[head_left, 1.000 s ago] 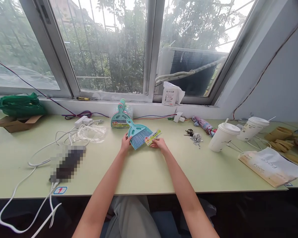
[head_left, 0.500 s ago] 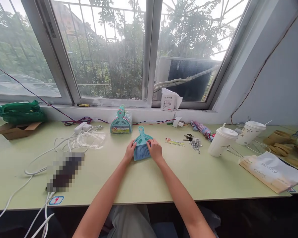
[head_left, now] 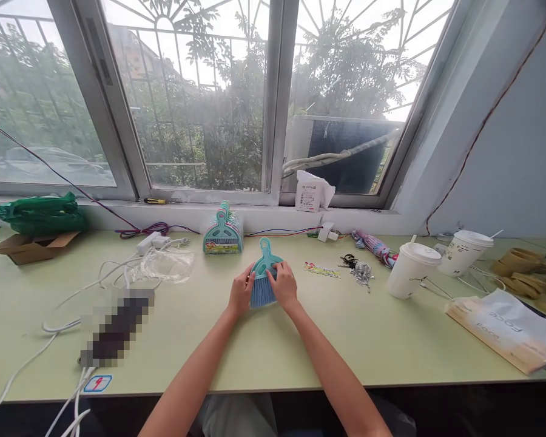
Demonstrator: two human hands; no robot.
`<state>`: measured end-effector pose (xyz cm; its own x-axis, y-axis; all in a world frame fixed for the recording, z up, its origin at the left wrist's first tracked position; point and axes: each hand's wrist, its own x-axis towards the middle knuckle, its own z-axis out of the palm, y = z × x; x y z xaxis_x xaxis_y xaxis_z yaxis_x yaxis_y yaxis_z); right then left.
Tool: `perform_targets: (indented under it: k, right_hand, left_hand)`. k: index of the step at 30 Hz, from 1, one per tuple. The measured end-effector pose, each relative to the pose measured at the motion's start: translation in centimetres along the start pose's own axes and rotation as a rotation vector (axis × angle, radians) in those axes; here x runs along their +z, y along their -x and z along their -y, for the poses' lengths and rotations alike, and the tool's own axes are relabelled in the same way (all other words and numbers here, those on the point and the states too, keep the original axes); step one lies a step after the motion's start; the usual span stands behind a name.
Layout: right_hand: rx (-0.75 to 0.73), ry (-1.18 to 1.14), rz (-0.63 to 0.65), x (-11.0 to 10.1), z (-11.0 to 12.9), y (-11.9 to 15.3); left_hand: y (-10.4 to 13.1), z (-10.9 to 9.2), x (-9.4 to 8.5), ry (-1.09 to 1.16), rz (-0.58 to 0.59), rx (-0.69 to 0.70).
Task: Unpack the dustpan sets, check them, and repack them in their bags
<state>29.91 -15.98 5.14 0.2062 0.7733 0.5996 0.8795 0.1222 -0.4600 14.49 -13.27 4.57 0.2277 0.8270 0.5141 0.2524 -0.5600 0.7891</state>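
Observation:
A small teal dustpan-and-brush set (head_left: 264, 258) is at the middle of the table, its looped handle pointing toward the window and its blue bristles facing me. My left hand (head_left: 241, 292) grips its left edge, with the thumb on the front near the top of the bristles. On the right side, my right hand (head_left: 285, 286) holds the other edge, its thumb also on the front. Behind it stands a row of similar packaged dustpan sets (head_left: 222, 233) against the wall. A printed label strip (head_left: 322, 270) lies to the right.
Keys on a chain (head_left: 360, 273), a folded umbrella (head_left: 374, 246), a lidded white cup (head_left: 412, 270) and a tissue pack (head_left: 505, 334) occupy the right. Leftward are a clear plastic bag (head_left: 170, 264), white cables, a blurred dark object (head_left: 121, 328) and a cardboard box (head_left: 34, 247) under a green bag (head_left: 40, 213).
The camera view has tilted slightly upward. Both thumbs have come onto the front of the dustpan set, and my right hand sits further over it.

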Motion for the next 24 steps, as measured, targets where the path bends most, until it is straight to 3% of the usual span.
perform_targets:
  k: [5, 8, 11, 14, 16, 19, 22, 24]
  right_hand:
    - [0.092, -0.151, -0.060, 0.6, 0.3, -0.1]
    - [0.119, -0.238, -0.104, 0.0, 0.8, 0.1]
    - [0.180, -0.345, -0.201, -1.7, 0.8, -0.2]
    - [0.230, -0.243, -0.256, -3.9, -0.6, -1.2]
    - [0.231, -0.053, -0.168, -4.7, -2.3, -1.9]
    - [0.252, 0.264, 0.075, -4.6, -4.9, -2.1]
    - [0.322, 0.495, 0.284, -3.6, -6.5, -1.7]
    - [0.314, 0.566, 0.325, -3.0, -6.8, -1.3]
  left_hand:
    - [-0.7, 0.7, -0.3, 0.157, 0.029, 0.007]
    - [-1.2, 1.8, -0.5, 0.087, 0.001, -0.052]
    - [-1.8, 3.5, -1.8, -0.043, -0.126, -0.179]
    - [-2.5, 5.0, -4.1, -0.118, -0.305, -0.311]
    - [-2.7, 5.3, -5.6, -0.235, -0.283, -0.411]
    - [-2.5, 4.9, -7.0, -0.476, -0.103, -0.535]
    - [-2.0, 4.0, -7.3, -0.635, 0.042, -0.557]
    - [-1.8, 3.6, -7.1, -0.683, 0.059, -0.522]
